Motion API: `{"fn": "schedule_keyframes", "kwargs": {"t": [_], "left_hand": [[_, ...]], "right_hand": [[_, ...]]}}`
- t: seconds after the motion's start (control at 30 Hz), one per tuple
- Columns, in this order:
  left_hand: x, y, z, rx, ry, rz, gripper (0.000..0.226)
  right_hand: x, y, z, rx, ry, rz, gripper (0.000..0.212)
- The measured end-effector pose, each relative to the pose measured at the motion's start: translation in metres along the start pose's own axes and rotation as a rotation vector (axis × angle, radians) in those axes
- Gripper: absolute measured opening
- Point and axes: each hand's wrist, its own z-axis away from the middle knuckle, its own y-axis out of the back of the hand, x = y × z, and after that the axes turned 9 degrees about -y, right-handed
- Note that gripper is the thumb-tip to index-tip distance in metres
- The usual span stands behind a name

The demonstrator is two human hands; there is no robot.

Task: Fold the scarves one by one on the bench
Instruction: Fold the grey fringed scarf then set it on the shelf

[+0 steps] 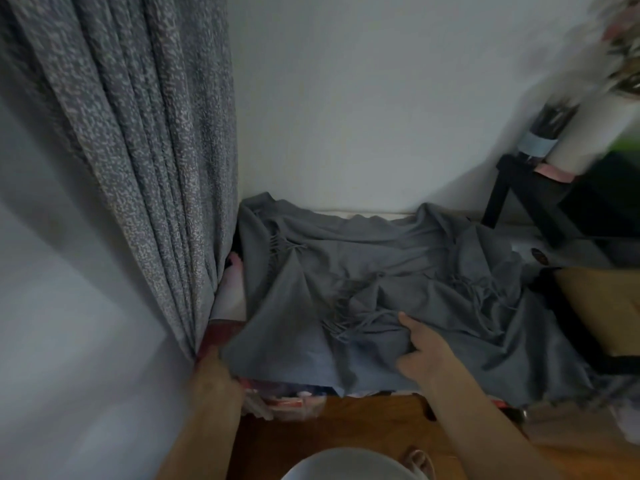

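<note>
Your left hand (213, 372) grips the near-left edge of the grey scarf (381, 271), though its fingers are hidden under the cloth. Your right hand (420, 344) has its fingers curled into a bunch of cloth beside the tassels (349, 323). That scarf lies rumpled across the table (294, 400), against the wall. You seem to be spreading it out; next, pull the edges taut and flat before the first fold.

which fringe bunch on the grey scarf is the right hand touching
The front-centre fringe, just left of the right hand, whose fingers grip the cloth beside it. The other two tassel bunches lie farther back, at upper left and at right.
</note>
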Motion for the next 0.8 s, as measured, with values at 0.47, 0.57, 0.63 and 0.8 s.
{"fn": "schedule_keyframes", "kwargs": {"t": [0.47, 0.57, 0.63, 0.8], "left_hand": [[-0.017, -0.019, 0.033, -0.111, 0.297, 0.127, 0.014], [-0.027, -0.019, 0.047, -0.199, 0.253, 0.096, 0.008], [-0.031, -0.021, 0.047, -0.153, 0.118, 0.028, 0.010], [-0.015, -0.015, 0.026, 0.012, -0.164, -0.085, 0.029]], "right_hand": [[0.003, -0.018, 0.006, -0.315, 0.047, 0.152, 0.047], [0.006, -0.021, 0.002, -0.297, 0.073, 0.138, 0.051], [0.010, -0.021, -0.001, -0.269, 0.085, 0.147, 0.052], [0.016, -0.024, -0.001, -0.281, 0.146, 0.237, 0.036]]}}
